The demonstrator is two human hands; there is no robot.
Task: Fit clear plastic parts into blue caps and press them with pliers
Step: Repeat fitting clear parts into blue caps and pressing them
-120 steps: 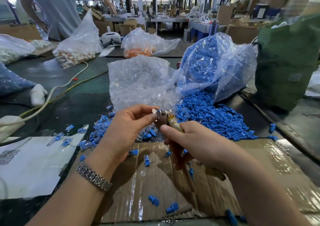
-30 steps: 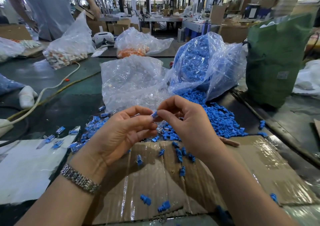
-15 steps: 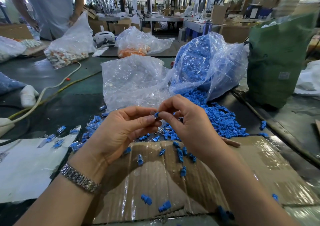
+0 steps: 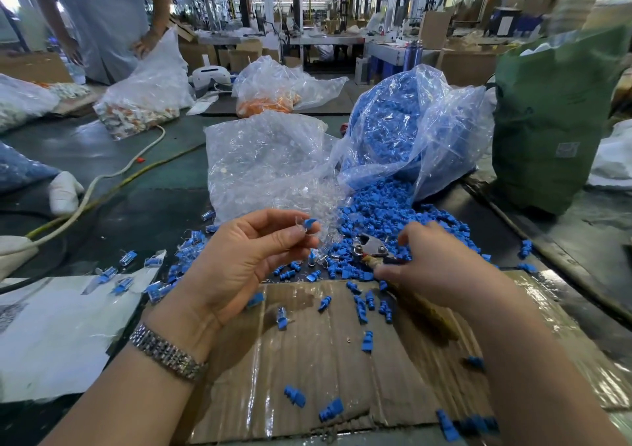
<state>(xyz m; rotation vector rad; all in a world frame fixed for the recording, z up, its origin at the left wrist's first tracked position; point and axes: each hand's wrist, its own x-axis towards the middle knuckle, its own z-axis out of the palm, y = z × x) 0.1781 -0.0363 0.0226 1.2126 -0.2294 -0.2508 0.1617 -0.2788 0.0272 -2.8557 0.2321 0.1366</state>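
My left hand (image 4: pixel 246 261) pinches a blue cap with a clear plastic part in it (image 4: pixel 305 226) between thumb and fingertips, held above the table. My right hand (image 4: pixel 434 264) lies lower, to the right, its fingers closing round the handle of the pliers (image 4: pixel 371 248), whose metal jaws point left on the blue pile. A heap of loose blue caps (image 4: pixel 386 213) spills from a clear bag (image 4: pixel 410 127). A second bag of clear parts (image 4: pixel 270 158) lies just behind my left hand.
A flattened cardboard sheet (image 4: pixel 325 360) with scattered blue caps lies under my hands. Assembled pieces (image 4: pixel 126 257) lie at the left by white paper (image 4: pixel 51 329). A green sack (image 4: pixel 554 121) stands at the right. Another person (image 4: pixel 99 18) stands at the far left. Cables cross the dark table.
My right hand has left the cap, dropped down to the right and taken hold of the pliers. My left hand keeps the fitted cap, raised slightly.
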